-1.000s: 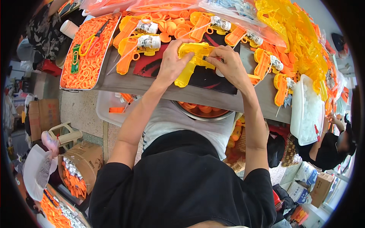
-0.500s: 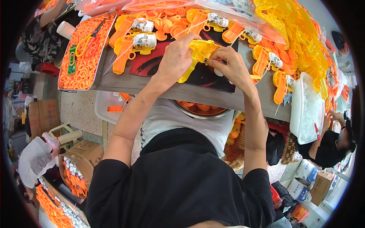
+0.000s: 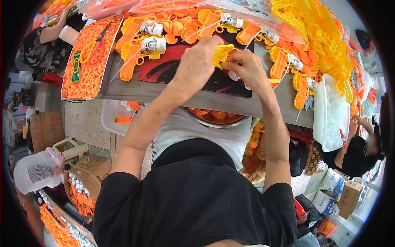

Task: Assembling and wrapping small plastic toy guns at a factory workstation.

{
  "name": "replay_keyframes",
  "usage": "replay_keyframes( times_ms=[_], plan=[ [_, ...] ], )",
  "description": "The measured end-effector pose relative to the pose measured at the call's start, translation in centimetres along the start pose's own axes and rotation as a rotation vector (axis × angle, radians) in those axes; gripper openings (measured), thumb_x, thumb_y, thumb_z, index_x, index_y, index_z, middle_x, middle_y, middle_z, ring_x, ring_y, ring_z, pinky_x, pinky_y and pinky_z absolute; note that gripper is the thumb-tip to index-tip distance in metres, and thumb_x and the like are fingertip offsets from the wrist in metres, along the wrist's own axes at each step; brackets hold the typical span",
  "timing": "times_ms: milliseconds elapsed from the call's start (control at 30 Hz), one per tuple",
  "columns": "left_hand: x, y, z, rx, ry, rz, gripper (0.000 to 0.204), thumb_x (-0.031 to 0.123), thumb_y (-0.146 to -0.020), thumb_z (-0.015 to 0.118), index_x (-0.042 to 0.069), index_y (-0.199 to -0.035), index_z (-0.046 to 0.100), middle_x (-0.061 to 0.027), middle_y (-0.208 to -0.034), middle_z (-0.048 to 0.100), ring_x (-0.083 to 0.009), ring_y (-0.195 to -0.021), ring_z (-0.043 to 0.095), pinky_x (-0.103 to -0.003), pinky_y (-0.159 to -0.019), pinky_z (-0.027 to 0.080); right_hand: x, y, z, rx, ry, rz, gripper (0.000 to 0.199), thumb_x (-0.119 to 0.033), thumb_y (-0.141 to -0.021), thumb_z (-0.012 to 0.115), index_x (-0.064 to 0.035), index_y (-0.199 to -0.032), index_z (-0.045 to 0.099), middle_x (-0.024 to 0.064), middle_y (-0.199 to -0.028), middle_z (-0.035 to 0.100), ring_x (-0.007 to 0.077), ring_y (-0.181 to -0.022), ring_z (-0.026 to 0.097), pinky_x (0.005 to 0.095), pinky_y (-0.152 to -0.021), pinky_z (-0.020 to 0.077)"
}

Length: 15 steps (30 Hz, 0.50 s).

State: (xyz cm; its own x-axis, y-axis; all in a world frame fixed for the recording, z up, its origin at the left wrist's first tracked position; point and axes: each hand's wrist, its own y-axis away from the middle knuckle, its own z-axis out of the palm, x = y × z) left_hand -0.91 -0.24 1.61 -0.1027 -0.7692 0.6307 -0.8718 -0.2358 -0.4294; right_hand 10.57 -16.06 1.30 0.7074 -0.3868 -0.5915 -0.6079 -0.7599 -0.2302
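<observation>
Above the dark red-and-black mat (image 3: 160,68), a yellow plastic toy-gun shell (image 3: 222,54) is between my two hands. My left hand (image 3: 198,61) closes round its left side and hides part of it. My right hand (image 3: 245,68) pinches at its right edge; whether a small part is between those fingertips is hidden. Beyond and to both sides lie several partly assembled orange toy guns (image 3: 130,61) with white-and-clear cylinders. A small white round piece (image 3: 233,75) shows on the mat below my right hand.
At left stands a tray (image 3: 116,39) of orange rings, with yellow-and-red-handled cutters (image 3: 88,53) on top. A heap of yellow shells (image 3: 314,37) fills the far right, near a white bin (image 3: 319,131) of clear pieces. A metal bowl (image 3: 236,123) sits below the table edge. Other people work at both sides.
My left hand has turned and the yellow shell has tilted with it, so less of the shell shows. My right hand stays at its edge. The view has shifted slightly.
</observation>
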Motion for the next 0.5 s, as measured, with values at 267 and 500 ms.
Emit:
replay_keyframes(
  times_ms=[267, 500],
  plan=[
    [-5.0, 0.4, -0.5, -0.049, 0.313, -0.145, 0.038, -0.002, -0.081, 0.062, 0.005, -0.119, 0.06, -0.0192, -0.106, 0.067, -0.0374, -0.101, 0.065, -0.044, -0.09, 0.048, -1.4, -4.5, -0.1, -0.334, 0.129, 0.155, 0.036, -0.041, -0.07, 0.085, -0.0076, -0.081, 0.078, 0.0111, -0.067, 0.069, 0.0268, -0.068, 0.069, 0.0398, -0.067, 0.0502],
    [-2.9, 2.7, 2.7, 0.32, -0.231, 0.03, 0.011, 0.012, -0.087, 0.069, 0.008, -0.097, 0.067, -0.0059, -0.092, 0.067, -0.027, -0.097, 0.058, -0.04, -0.087, 0.042, -1.8, -7.2, 0.6, -0.369, 0.342, 0.046, 0.046, -0.048, -0.074, 0.083, -0.0034, -0.081, 0.073, 0.0121, -0.068, 0.066, 0.0286, -0.069, 0.066, 0.0418, -0.065, 0.0495]
  ],
)
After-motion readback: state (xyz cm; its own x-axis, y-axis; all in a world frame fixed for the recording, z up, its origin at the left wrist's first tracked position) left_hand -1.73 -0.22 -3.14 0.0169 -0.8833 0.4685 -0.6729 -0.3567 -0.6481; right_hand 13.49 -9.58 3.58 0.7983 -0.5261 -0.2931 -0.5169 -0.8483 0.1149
